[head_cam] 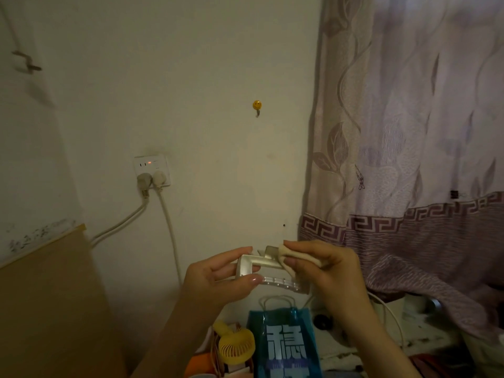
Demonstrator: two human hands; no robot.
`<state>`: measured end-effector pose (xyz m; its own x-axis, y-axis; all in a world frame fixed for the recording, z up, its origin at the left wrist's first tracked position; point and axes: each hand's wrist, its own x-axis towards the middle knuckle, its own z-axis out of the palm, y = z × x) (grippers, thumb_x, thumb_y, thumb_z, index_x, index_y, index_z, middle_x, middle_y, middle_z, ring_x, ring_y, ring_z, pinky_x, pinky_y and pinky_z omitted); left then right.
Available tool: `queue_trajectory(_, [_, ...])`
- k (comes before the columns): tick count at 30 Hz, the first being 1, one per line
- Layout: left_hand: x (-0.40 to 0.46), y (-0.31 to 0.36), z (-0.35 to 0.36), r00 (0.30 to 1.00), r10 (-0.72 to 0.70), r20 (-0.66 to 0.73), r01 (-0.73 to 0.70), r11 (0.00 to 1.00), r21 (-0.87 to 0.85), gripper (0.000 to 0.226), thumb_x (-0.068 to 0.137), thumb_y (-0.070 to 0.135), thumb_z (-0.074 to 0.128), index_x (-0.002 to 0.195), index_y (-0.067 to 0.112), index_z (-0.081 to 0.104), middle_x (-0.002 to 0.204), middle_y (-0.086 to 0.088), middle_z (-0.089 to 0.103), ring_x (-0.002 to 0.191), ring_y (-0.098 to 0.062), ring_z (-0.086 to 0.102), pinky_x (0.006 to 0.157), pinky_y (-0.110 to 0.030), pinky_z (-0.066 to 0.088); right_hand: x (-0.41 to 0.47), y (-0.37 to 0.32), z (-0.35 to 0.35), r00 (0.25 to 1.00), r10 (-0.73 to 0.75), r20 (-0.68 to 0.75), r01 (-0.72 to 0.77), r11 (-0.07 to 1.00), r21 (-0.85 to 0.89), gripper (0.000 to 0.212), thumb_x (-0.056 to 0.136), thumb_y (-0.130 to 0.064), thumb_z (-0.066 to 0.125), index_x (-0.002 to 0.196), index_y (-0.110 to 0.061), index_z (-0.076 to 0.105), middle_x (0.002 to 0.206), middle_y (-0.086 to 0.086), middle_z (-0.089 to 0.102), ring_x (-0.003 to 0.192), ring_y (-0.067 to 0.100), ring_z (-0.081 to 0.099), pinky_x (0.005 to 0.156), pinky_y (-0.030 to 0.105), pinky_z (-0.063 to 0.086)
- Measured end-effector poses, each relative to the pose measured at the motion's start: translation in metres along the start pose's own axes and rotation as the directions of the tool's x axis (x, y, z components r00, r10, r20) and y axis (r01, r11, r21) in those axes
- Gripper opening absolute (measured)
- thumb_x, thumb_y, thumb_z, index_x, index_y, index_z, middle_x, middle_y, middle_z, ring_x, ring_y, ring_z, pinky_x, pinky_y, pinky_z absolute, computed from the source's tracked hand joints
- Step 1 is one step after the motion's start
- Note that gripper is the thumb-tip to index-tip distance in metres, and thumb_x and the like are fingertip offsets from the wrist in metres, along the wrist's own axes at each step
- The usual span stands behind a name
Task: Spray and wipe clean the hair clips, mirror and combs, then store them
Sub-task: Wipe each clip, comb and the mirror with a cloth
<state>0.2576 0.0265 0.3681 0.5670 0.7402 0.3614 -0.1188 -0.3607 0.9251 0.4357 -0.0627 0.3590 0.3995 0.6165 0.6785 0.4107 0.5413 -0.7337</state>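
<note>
Head view: left hand gripping pearly white claw hair clip by one end, holding it up before wall. Right hand pinching cream cloth against clip's other end. Below hands: teal gift bag, yellow handheld fan. Wall socket carrying two plugs at left. Patterned curtain hanging at right.

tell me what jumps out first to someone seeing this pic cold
Low in the middle, the left hand holds a pale silvery hair clip while the right hand presses a cream cloth to its top bar. Behind, a small yellow smiley hook stands alone on the bare wall, and a patterned mauve curtain fills the right side.
</note>
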Motion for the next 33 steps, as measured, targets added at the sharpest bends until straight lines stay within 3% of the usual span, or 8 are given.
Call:
queue_trajectory(7, [-0.001,0.001,-0.004,1.000,-0.018,0.016,0.018,1.000,-0.013,0.049,0.062,0.014,0.074,0.109,0.021,0.066,0.095,-0.002,0.075,0.092,-0.017,0.071,0.071,-0.025,0.057,0.000,0.001,-0.012,0.998,0.037,-0.055,-0.033,0.996,0.084,0.026,0.069,-0.006,0.072,0.094,-0.013,0.074,0.087,-0.004,0.075,0.081,0.011,0.071,0.068,0.015,0.054])
queue_trajectory(11, [-0.001,0.003,0.001,0.998,-0.023,0.052,0.022,1.000,0.009,0.054,0.056,0.018,0.077,0.109,0.022,0.066,0.094,-0.001,0.075,0.090,-0.015,0.071,0.070,-0.023,0.055,0.003,-0.007,-0.005,1.000,-0.030,-0.001,0.030,0.999,-0.028,0.027,0.070,-0.012,0.074,0.094,-0.024,0.074,0.092,-0.013,0.074,0.084,0.003,0.068,0.073,0.015,0.053])
queue_trajectory(14, [-0.001,0.003,0.006,0.998,-0.016,0.054,0.015,1.000,0.018,0.057,0.054,0.020,0.078,0.110,0.019,0.067,0.094,-0.001,0.075,0.090,-0.015,0.071,0.069,-0.022,0.055,0.003,-0.009,0.008,0.995,-0.075,0.066,0.082,0.991,-0.107,0.026,0.073,-0.010,0.074,0.095,-0.023,0.074,0.091,-0.011,0.074,0.082,0.003,0.068,0.073,0.018,0.054])
queue_trajectory(20, [-0.002,0.002,0.002,0.998,-0.044,0.035,0.045,0.999,-0.016,0.053,0.063,0.013,0.076,0.114,0.020,0.064,0.096,-0.004,0.075,0.089,-0.019,0.071,0.069,-0.025,0.056,-0.003,-0.007,0.009,0.993,-0.119,0.026,0.122,0.982,-0.145,0.024,0.072,-0.025,0.071,0.096,-0.022,0.075,0.087,-0.007,0.074,0.077,0.004,0.068,0.071,0.019,0.054])
queue_trajectory(22, [-0.002,0.001,0.002,0.999,-0.043,0.027,0.044,0.999,-0.028,0.052,0.064,0.013,0.075,0.114,0.021,0.064,0.096,-0.004,0.075,0.089,-0.018,0.071,0.069,-0.025,0.057,-0.004,-0.006,0.009,0.993,-0.121,0.010,0.121,0.981,-0.148,0.023,0.073,-0.021,0.072,0.095,-0.022,0.075,0.087,-0.007,0.074,0.076,0.005,0.068,0.070,0.019,0.054])
queue_trajectory(24, [-0.002,0.001,0.002,0.999,-0.038,0.019,0.039,0.998,-0.039,0.052,0.063,0.015,0.075,0.114,0.021,0.064,0.096,-0.004,0.075,0.090,-0.018,0.071,0.070,-0.025,0.057,-0.006,-0.006,0.009,0.993,-0.115,-0.004,0.113,0.983,-0.147,0.022,0.074,-0.018,0.072,0.095,-0.022,0.075,0.088,-0.009,0.074,0.076,0.005,0.068,0.071,0.021,0.055])
queue_trajectory(28, [-0.002,0.000,0.003,0.999,-0.033,0.004,0.033,0.998,-0.061,0.051,0.061,0.018,0.074,0.112,0.022,0.065,0.094,-0.006,0.075,0.090,-0.021,0.071,0.073,-0.027,0.057,-0.010,-0.004,0.006,0.998,-0.059,-0.032,0.056,0.995,-0.082,0.030,0.069,-0.031,0.070,0.096,-0.020,0.075,0.088,-0.008,0.074,0.080,0.010,0.069,0.073,0.027,0.057])
queue_trajectory(33, [0.000,-0.005,0.003,0.999,-0.028,-0.031,0.027,0.998,-0.050,0.043,0.074,0.004,0.072,0.113,0.018,0.067,0.101,-0.006,0.074,0.096,-0.019,0.070,0.071,-0.026,0.057,-0.016,0.001,0.003,0.999,0.010,-0.043,-0.012,0.999,-0.035,0.027,0.068,-0.027,0.069,0.094,-0.021,0.075,0.089,-0.005,0.075,0.080,0.013,0.070,0.073,0.031,0.058])
